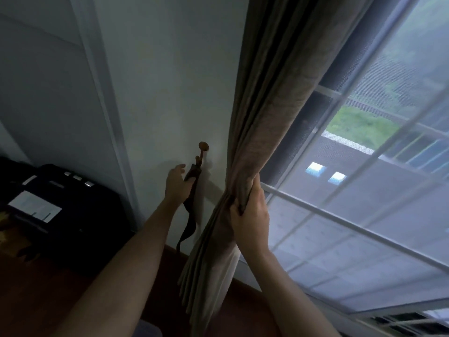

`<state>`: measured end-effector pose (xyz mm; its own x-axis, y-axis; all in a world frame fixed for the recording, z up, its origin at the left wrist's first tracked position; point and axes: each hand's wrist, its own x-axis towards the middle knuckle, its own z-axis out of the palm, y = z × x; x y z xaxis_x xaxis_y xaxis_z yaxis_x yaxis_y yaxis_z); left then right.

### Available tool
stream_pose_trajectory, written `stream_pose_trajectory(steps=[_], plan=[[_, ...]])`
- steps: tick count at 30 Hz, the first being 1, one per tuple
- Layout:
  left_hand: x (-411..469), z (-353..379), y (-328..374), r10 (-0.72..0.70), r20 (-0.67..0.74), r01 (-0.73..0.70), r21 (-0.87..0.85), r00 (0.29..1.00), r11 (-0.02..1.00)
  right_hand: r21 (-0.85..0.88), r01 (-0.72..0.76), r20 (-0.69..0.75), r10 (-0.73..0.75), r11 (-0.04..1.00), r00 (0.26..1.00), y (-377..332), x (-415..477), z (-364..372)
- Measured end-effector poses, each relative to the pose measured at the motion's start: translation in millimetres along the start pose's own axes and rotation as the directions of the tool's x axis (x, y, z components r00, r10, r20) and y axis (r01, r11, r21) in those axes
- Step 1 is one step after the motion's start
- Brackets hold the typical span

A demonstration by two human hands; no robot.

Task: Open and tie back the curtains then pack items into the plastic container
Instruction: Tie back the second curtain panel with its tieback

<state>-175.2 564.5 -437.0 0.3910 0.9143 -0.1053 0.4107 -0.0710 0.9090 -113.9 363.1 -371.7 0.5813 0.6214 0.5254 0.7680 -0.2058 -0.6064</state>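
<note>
A beige curtain (267,113) hangs gathered at the left side of the window (364,190). My right hand (250,215) is shut on the bunched curtain at about mid-height and holds the folds together. A dark tieback strap (190,207) hangs from a round brown wall hook (203,146) left of the curtain. My left hand (176,184) is at the strap's upper part, with fingers curled around it. The plastic container is not in view.
A white wall (170,81) lies behind the hook. A black case (60,203) with a white label sits on the floor at the left. The dark wood floor (48,300) runs along the bottom. A sheer screen covers the window panes.
</note>
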Motion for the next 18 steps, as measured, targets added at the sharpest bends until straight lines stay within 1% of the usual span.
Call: stream_pose_trajectory(steps=[3,6,10,12,14,18], plan=[[5.4,12.3,2.0,0.016,0.042,-0.019,0.083,0.999,0.996,-0.013,-0.01,-0.036,0.009,1.0,0.999,-1.9,1.5,4.4],[0.9,17.6,-7.6,-0.009,0.1,0.0,0.091,0.995,0.996,-0.012,-0.026,-0.044,0.026,1.0,0.999,-4.8,3.5,9.4],[-30.4,2.2,-21.9,-0.064,0.114,0.07,-0.045,0.991,0.997,0.017,-0.095,-0.035,0.095,0.995,0.995,-9.1,6.3,11.5],[-58.3,-13.2,-22.0,-0.037,0.139,0.047,-0.069,0.99,0.997,0.027,-0.12,-0.013,0.12,0.992,0.993,-12.3,6.4,9.5],[-86.5,-28.1,-17.7,-0.033,0.19,0.063,-0.152,0.981,0.986,0.035,-0.128,0.003,0.128,0.991,0.992,-16.3,5.5,7.5],[-126.4,-47.5,-1.8,-0.114,0.271,0.209,-0.353,0.956,0.912,0.062,-0.147,0.018,0.146,0.987,0.989,-25.8,2.4,6.4]])
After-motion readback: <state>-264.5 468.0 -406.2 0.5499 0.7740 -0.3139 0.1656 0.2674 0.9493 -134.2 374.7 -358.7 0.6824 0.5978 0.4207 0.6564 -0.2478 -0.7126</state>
